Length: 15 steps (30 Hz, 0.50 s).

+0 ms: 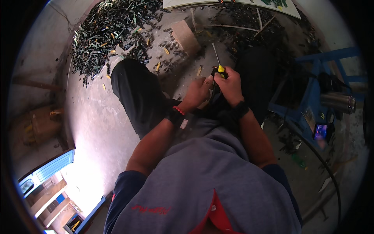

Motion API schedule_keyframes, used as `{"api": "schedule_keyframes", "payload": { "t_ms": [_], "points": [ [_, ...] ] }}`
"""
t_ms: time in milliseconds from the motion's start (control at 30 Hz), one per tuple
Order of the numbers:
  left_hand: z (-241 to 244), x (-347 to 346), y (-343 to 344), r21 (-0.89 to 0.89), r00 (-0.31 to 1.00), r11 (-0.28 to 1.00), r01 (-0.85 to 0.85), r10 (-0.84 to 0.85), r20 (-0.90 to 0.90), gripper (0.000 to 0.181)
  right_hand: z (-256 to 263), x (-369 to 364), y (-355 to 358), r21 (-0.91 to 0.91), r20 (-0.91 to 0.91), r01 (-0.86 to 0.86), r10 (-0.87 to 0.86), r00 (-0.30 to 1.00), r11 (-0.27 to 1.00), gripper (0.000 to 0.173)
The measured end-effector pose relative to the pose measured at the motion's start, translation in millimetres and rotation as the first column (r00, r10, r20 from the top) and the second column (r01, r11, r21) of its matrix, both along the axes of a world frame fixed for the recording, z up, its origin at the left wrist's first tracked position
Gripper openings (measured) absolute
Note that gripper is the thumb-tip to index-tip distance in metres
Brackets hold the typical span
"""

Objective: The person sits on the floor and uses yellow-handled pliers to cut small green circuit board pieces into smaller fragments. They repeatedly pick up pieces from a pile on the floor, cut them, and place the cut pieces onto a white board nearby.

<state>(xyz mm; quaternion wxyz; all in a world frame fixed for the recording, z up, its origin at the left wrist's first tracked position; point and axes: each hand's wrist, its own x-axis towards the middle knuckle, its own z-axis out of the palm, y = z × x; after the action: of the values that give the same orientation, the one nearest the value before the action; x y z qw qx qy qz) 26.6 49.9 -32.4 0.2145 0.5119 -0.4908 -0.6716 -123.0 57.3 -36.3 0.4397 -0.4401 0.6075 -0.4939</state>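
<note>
My right hand (230,84) is closed around the yellow and black handle of a screwdriver (221,70), whose metal shaft points away from me. Close against it, my left hand (197,89) pinches a small dark piece (214,70) between thumb and fingers; what kind of piece it is cannot be told. Both hands are held between my knees, above the floor. A black band is on each wrist, with a red bead bracelet on the left one.
A large heap of dark and green scrap strips (117,32) lies at the upper left. Beyond my hands stand a brown block (185,38) and a white-topped table (233,4). At right, a blue frame (309,102) holds a metal bottle (339,102) and a lit phone (320,131); a black cable (324,166) curves below.
</note>
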Motion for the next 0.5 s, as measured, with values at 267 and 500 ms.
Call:
{"api": "schedule_keyframes", "payload": {
  "t_ms": [267, 500],
  "points": [
    [8, -5, -2, -0.179, 0.992, 0.984, 0.008, 0.014, 0.123, 0.046, 8, -1, 3, 0.089, 0.100, -0.025, 0.016, 0.995, 0.996, 0.017],
    [-3, 15, -10, 0.361, 0.956, 0.901, -0.239, 0.283, -0.075, 0.047, 10, -5, 6, 0.171, 0.233, 0.058, -0.098, 0.967, 0.983, 0.022]
  ]
}}
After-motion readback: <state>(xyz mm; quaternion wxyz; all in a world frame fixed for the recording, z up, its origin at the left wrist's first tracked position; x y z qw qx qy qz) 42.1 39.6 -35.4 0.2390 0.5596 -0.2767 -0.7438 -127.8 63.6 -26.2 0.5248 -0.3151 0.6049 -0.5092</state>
